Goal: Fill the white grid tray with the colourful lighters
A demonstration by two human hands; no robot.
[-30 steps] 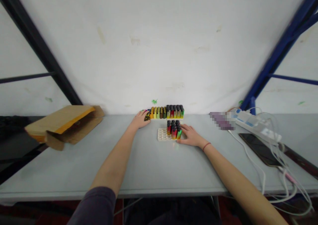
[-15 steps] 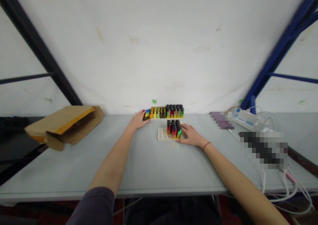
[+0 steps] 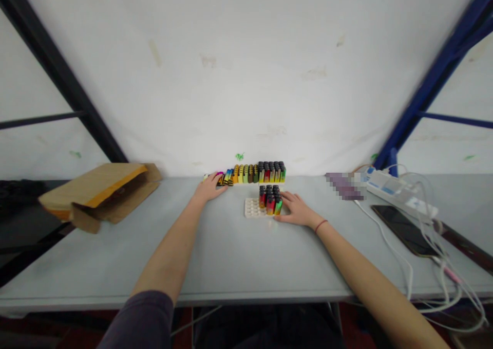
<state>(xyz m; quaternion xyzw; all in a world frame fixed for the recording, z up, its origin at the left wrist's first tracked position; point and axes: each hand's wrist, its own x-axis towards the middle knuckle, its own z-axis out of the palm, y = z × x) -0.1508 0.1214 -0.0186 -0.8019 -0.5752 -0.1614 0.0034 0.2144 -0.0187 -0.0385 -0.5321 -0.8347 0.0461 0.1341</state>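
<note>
A row of coloured lighters (image 3: 258, 173) stands along the wall at the back of the grey table (image 3: 231, 251). My left hand (image 3: 208, 189) is at the row's left end, fingers closed on a lighter (image 3: 221, 179) tipped over to the left. In front of the row lies a white slotted tray (image 3: 252, 208) with several lighters (image 3: 270, 199) standing in its right part. My right hand (image 3: 295, 209) rests on the table against the tray's right side, thumb and fingers around its edge. A red band is on that wrist.
An opened brown cardboard box (image 3: 98, 192) lies at the left. At the right are a white power strip (image 3: 398, 194), a dark phone (image 3: 404, 230) and loose white cables (image 3: 423, 282). Dark and blue frame posts rise on both sides.
My left hand has slid a little left along the row, drawing the end lighter with it. The right hand and the tray have stayed put.
</note>
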